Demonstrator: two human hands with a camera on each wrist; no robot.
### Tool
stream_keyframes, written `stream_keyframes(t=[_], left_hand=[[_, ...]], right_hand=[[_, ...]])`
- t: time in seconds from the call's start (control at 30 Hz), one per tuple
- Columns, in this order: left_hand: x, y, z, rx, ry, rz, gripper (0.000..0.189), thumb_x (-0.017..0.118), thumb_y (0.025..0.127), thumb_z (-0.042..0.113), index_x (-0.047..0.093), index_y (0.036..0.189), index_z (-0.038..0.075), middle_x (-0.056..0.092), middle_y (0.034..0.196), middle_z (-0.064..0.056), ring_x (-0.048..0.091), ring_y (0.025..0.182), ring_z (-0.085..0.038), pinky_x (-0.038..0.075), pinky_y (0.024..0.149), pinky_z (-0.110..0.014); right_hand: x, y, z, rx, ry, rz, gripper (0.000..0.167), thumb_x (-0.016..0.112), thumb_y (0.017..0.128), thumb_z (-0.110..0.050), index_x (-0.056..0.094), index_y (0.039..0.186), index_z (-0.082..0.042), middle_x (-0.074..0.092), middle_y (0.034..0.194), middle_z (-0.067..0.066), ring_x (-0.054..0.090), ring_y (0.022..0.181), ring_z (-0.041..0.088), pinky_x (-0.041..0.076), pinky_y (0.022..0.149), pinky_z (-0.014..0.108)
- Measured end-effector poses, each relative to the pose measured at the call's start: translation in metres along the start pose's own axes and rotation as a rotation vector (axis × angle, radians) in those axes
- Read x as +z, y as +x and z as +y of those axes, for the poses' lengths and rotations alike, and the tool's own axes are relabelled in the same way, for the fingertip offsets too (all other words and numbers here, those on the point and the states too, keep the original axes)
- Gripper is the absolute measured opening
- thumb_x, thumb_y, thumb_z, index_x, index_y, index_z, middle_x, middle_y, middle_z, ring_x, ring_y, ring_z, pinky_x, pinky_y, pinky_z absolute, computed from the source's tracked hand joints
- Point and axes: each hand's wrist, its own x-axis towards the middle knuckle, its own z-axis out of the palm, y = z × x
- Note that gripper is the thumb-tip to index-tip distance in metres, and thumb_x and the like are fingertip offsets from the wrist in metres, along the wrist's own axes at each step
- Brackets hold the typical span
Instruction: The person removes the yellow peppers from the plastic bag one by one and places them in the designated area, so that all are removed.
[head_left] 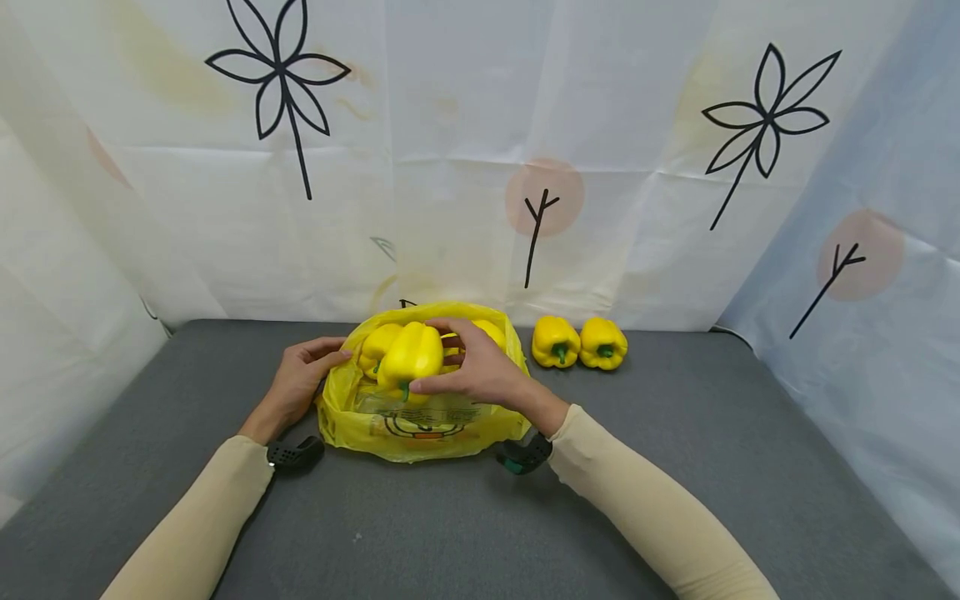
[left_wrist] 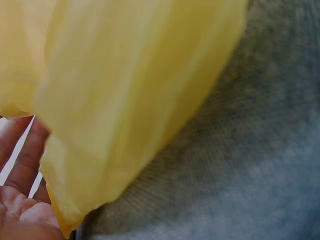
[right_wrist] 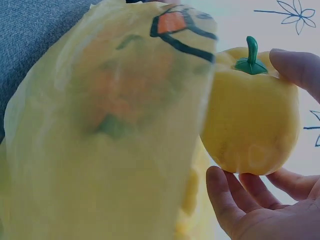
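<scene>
Cream sleeves (head_left: 645, 500) reach from the bottom edge over gray table (head_left: 405, 533). Looks partway: two yellow peppers (head_left: 556, 342) sit out, right of the yellow bag (head_left: 427, 433); other peppers (head_left: 377, 346) lie inside; held pepper (head_left: 411, 358) is at the bag's mouth, not set down yet. Right hand (head_left: 480, 371) grasps it end to end, thumb by the green stem (right_wrist: 252, 55). Left hand (head_left: 298, 379) angles inward at the bag's left rim; pinching or just propping, can't tell.

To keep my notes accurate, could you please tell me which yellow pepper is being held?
The pepper gripped by the right hand, its green stem near the thumb; the other peppers lie inside the yellow bag or on the table beside it.
</scene>
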Motion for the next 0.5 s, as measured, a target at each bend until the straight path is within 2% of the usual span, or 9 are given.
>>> stream_keyframes(t=[0.17, 0.33, 0.5], left_hand=[[-0.001, 0.001, -0.003, 0.002, 0.003, 0.001, 0.038, 0.067, 0.101, 0.019, 0.064, 0.13, -0.005, 0.07, 0.109, 0.012, 0.065, 0.1, -0.007, 0.056, 0.083, -0.021], [-0.001, 0.001, -0.003, 0.006, 0.006, 0.0, 0.04, 0.067, 0.101, 0.019, 0.063, 0.131, -0.006, 0.069, 0.109, 0.013, 0.065, 0.1, -0.007, 0.056, 0.084, -0.021], [0.0, 0.001, -0.003, -0.003, 0.014, 0.006, 0.039, 0.067, 0.101, 0.019, 0.064, 0.131, -0.005, 0.07, 0.109, 0.013, 0.065, 0.1, -0.007, 0.056, 0.084, -0.021]], right_hand=[[-0.01, -0.007, -0.001, -0.008, 0.037, 0.006, 0.081, 0.084, 0.084, -0.017, 0.04, 0.152, -0.009, 0.047, 0.144, 0.009, 0.054, 0.126, 0.029, 0.054, 0.097, 0.037], [-0.018, -0.014, -0.002, -0.004, 0.067, 0.018, 0.082, 0.083, 0.085, -0.016, 0.039, 0.154, -0.009, 0.044, 0.148, 0.01, 0.054, 0.127, 0.031, 0.054, 0.096, 0.038], [-0.026, -0.02, -0.002, 0.007, 0.052, 0.047, 0.081, 0.082, 0.086, -0.019, 0.039, 0.155, -0.013, 0.044, 0.148, 0.008, 0.057, 0.124, 0.031, 0.056, 0.093, 0.04]])
